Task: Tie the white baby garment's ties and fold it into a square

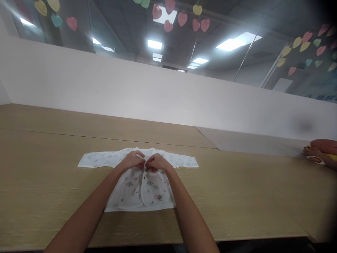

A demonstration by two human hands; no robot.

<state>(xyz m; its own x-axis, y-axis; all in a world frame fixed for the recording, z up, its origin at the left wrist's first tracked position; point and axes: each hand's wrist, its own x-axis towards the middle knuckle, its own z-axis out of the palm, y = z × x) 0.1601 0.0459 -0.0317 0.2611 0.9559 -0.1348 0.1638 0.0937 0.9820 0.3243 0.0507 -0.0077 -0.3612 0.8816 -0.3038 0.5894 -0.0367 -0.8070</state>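
Wooden table [52,175] carries your baby shirt [147,189] near its front edge, sleeves running left-right; left hand [133,160] and right hand [157,162] pinch its centre opening, equally near.

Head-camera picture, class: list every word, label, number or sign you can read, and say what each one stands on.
None can be read.
Baby shirt, pinched at its front opening by left hand and right hand: small printed pictures, no lettering legible.
Paper hearts on the glass: blank.
Blue sign, far right: too blurred to read.
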